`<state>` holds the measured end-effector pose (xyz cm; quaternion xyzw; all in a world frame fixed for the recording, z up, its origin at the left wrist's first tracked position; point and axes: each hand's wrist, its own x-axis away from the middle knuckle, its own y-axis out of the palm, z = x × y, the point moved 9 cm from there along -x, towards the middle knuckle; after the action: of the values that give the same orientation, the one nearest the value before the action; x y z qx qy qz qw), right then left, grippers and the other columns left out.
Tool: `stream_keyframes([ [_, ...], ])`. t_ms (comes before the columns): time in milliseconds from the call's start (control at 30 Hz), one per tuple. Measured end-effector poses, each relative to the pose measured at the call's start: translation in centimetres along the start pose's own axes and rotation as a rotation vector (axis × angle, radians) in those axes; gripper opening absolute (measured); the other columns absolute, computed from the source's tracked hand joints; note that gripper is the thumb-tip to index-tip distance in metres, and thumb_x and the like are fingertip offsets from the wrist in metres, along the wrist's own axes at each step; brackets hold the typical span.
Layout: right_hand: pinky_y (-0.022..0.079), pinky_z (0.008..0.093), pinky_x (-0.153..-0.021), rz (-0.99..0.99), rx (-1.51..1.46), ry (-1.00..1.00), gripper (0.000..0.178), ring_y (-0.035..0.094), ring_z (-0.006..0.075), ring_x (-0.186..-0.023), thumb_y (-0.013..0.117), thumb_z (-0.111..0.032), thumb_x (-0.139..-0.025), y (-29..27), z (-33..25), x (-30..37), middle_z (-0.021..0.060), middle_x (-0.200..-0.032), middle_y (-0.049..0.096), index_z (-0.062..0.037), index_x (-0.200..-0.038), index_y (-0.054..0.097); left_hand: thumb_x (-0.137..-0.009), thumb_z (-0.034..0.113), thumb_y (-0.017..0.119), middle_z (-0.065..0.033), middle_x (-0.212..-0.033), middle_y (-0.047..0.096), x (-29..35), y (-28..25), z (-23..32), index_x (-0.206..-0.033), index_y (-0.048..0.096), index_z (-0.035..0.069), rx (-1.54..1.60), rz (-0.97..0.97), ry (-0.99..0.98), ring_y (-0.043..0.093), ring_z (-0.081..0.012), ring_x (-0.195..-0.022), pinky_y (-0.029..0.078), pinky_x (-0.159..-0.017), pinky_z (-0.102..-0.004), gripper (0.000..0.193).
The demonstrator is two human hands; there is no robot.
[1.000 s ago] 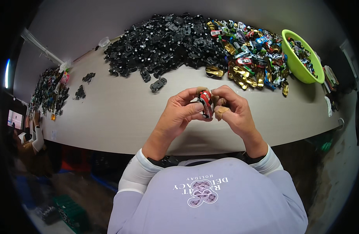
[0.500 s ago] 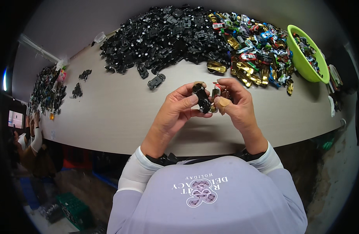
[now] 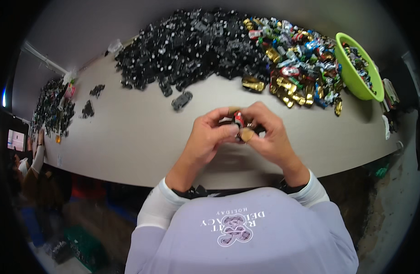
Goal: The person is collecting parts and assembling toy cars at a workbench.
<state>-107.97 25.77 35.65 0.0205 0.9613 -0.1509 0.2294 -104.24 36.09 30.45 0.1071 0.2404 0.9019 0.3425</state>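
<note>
Over the table, my two hands meet with their fingertips around a small toy car. My left hand [image 3: 204, 138] is closed on the black car chassis, now mostly covered by fingers. My right hand [image 3: 273, 136] pinches the red and white car body shell [image 3: 238, 118], which sits against the chassis. Whether the two parts are joined, I cannot tell. Tape is wrapped on fingers of both hands. A loose black chassis [image 3: 181, 100] lies beyond my left hand, and a gold car shell [image 3: 253, 85] lies beyond the right.
A big heap of black chassis [image 3: 187, 50] covers the far table [image 3: 128, 132]. Beside it spreads a heap of colourful car shells [image 3: 292, 71]. A lime-green basin [image 3: 352, 81] holds more parts at right. At far left, another person's hand [image 3: 40, 137] is near a further pile [image 3: 52, 107].
My hands have come together: the right one has brought the red and white shell left onto the chassis. The chassis is now largely hidden by fingers.
</note>
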Motion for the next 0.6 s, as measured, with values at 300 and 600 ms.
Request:
stream_keyframes([
  [300,0.047,0.0334,-0.065,0.098,0.062,-0.017,0.026,0.056,0.0267,-0.072,0.061,-0.01,-0.072,-0.4,1.4,1.9,0.0126,-0.084,0.054,-0.0039,-0.098,0.059,-0.079,0.002,0.06,-0.0068,-0.095,0.06,0.2,-0.3,-2.3,-0.11,0.054,-0.002,-0.039,0.111,-0.045,0.059,-0.0108,-0.076,0.054,-0.065,-0.024,0.032],
  [600,0.043,0.0306,-0.056,0.587,0.071,-0.252,0.018,0.054,0.025,-0.065,0.058,0.006,-0.067,-9.0,-1.5,12.3,0.0092,-0.073,0.053,-0.0012,-0.084,0.058,-0.086,0.015,0.055,-0.0138,-0.104,0.059,-0.9,1.9,-5.4,-0.113,0.05,-0.002,-0.363,0.027,-0.166,0.061,-0.0222,-0.091,0.054,-0.069,-0.0318,0.032],
])
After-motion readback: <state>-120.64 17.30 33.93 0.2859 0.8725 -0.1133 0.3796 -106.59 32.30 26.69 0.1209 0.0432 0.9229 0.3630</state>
